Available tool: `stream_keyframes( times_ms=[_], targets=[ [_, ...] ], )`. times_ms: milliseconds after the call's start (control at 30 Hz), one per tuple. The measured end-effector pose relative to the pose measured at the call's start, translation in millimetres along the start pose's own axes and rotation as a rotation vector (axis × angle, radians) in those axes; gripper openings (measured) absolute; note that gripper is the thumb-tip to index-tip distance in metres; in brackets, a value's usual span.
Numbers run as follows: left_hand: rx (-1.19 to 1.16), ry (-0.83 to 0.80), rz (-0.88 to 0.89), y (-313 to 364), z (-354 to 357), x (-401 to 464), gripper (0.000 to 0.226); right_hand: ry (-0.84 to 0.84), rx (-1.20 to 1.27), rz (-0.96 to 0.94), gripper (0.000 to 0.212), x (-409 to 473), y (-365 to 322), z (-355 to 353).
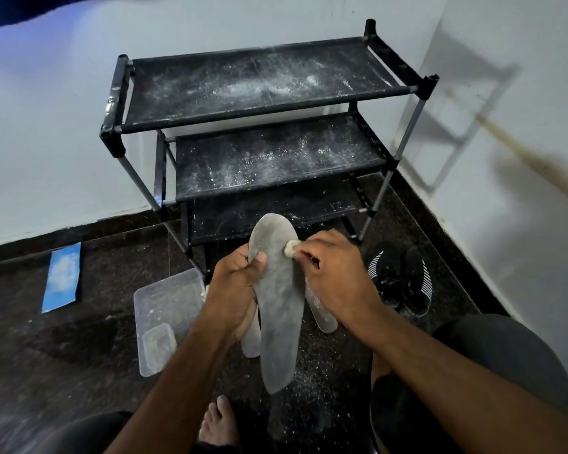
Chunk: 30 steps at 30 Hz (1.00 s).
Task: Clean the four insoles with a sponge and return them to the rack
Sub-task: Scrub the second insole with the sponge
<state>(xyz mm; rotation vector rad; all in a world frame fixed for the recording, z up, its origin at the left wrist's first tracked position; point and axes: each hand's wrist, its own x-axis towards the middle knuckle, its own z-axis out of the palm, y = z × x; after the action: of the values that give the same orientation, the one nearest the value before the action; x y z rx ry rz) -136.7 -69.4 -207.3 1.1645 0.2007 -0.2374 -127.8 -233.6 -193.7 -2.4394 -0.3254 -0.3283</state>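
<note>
Head view: left hand point(235, 283) grips the long grey foam insole point(277, 309) mid-length while right hand point(336, 273) pinches a small pale sponge point(289, 249) against its unsupported toe, which may flex away and leave dirt.

Floor insoles point(322, 314) half-hidden (by arms)

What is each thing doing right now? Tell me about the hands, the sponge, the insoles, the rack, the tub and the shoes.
left hand: grips the grey insole.
right hand: pinches the sponge.
sponge: pressed on the insole's edge.
grey insole: held up, dusty.
other insoles: lying on the floor.
rack: shelves bare, powder-speckled.
plastic tub: on the floor, open.
black shoes: side by side on the floor.
</note>
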Motion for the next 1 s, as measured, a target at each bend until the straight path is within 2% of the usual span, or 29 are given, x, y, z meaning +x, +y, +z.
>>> stream_keyframes(
  times_ms=[67,233,367,500,667,833,1000],
  targets=[
    [0.026,0.008,0.000,-2.0,-0.9,0.7,0.026,-0.094,-0.030,-0.057,0.014,-4.8,-4.4,2.1],
    [0.082,0.017,-0.001,-2.1,-3.0,0.3,0.026,0.065,-0.013,0.046,0.010,5.2,5.0,1.1],
    [0.143,-0.020,0.006,-4.3,-4.3,-0.1,0.025,-0.080,-0.014,-0.048,0.015,-4.0,-5.7,2.4],
    [0.168,-0.044,-0.003,-2.1,-0.1,-1.4,0.026,0.094,0.044,0.046,0.011,6.8,5.2,-2.2],
    [0.181,-0.072,-0.008,-4.4,-0.3,-1.1,0.023,-0.079,0.009,-0.065,0.014,-5.1,-5.3,6.6],
    [0.220,-0.074,-0.001,-3.0,0.4,-0.9,0.028,0.057,0.044,0.040,0.010,6.6,5.6,1.6],
    [0.197,-0.106,-0.010,-3.2,3.2,-1.7,0.025,-0.097,0.052,-0.058,0.010,-1.0,-0.6,8.3]
  ],
)
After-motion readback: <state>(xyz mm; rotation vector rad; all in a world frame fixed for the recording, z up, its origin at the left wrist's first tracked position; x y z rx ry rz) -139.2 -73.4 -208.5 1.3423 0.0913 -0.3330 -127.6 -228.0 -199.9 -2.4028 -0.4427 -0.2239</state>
